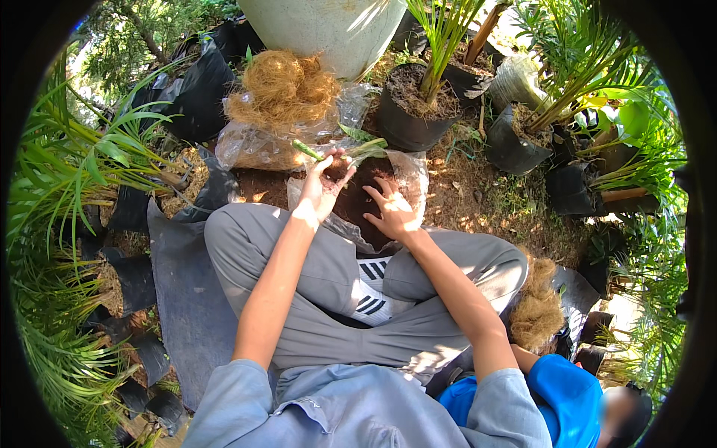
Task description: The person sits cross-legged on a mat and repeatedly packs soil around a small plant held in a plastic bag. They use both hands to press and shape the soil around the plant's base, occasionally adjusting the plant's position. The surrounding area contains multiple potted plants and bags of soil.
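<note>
My left hand (325,190), palm up, cups a clump of dark soil (335,169), with a short green plant piece (307,150) sticking out by its fingertips. To its right my right hand (391,211) is spread palm down over dark soil (358,193) in an opened clear plastic bag (411,173), fingertips at the soil. A pale green stem (368,147) and a leaf (355,133) lie at the bag's far edge. Beyond my left hand, a pile of brown coconut fibre (285,87) rests on clear plastic (257,148). Whether roots are inside the held clump cannot be told.
A large pale planter (327,33) stands ahead. Potted palms in black containers (411,126) stand at the right, and more palms in black bags (131,210) line the left. More fibre (535,313) lies by my right knee. A person in a blue shirt (568,392) is close at the lower right.
</note>
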The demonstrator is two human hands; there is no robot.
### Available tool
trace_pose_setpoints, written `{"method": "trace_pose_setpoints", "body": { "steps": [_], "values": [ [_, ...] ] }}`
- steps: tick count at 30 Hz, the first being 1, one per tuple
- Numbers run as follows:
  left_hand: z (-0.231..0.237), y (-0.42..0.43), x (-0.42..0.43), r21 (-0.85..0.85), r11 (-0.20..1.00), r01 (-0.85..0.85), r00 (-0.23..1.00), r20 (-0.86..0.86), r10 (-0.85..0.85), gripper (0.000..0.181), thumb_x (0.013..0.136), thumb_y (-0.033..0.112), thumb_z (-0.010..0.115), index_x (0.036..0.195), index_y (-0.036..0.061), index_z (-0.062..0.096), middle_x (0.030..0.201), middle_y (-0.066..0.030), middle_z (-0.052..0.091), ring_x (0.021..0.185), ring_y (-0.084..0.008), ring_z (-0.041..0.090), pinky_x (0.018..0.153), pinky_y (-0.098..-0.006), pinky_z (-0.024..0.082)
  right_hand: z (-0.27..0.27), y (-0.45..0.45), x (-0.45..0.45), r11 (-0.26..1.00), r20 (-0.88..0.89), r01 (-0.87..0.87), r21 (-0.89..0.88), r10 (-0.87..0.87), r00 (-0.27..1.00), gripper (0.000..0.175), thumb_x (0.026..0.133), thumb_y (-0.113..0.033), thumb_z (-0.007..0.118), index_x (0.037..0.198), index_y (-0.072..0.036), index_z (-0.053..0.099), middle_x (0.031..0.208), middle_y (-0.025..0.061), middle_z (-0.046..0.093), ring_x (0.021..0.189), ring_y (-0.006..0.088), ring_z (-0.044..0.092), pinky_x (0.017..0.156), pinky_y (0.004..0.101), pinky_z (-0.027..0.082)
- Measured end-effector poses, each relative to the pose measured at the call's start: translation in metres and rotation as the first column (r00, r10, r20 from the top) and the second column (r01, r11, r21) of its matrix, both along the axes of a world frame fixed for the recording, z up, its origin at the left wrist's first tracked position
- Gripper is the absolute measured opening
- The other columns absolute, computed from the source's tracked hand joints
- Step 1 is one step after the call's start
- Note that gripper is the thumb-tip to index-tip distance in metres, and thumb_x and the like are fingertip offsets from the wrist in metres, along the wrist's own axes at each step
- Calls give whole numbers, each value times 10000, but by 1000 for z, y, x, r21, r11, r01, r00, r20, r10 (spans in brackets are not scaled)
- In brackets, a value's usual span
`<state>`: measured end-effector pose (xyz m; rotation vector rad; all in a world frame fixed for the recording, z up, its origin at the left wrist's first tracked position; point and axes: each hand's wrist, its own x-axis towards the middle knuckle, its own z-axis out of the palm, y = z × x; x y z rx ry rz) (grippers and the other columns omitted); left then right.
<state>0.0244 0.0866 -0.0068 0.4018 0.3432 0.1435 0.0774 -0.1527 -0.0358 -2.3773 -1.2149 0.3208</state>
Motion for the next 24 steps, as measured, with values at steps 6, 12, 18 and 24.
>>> {"method": "trace_pose_setpoints", "body": {
  "steps": [6,12,18,24],
  "values": [
    [-2,3,0,-16,997,-78,996,-43,78,273,1120,95,573,1359,54,699,1379,-91,743,1253,-279,724,1193,-515,576,-4,30,-4,943,92,-308,123,298,950,641,1048,-243,700,1639,-110,491,1736,188,421,1604,405,393,1334,514,346],
    [2,1,-1,-3,993,-119,987,-107,118,254,1117,82,571,1331,63,706,1363,-89,748,1229,-281,735,1175,-529,591,-14,63,-14,857,209,-509,-79,513,832,507,995,-138,677,1494,-63,633,1674,164,503,1582,373,420,1320,482,365],
    [1,3,-1,18,991,-134,980,-148,135,209,1112,78,576,1270,67,713,1329,-78,754,1204,-251,742,1155,-515,608,-8,43,-18,877,16,-481,-21,481,876,327,926,-60,709,1247,-49,769,1525,115,623,1422,336,548,1145,450,548],
    [1,1,0,58,991,-119,984,-126,126,203,1105,80,591,1269,85,710,1321,-61,747,1217,-224,732,1150,-504,612,13,18,7,947,-155,-318,38,320,935,393,931,-25,741,1322,-65,757,1390,183,721,1204,407,723,1067,493,587]
  ]
}}
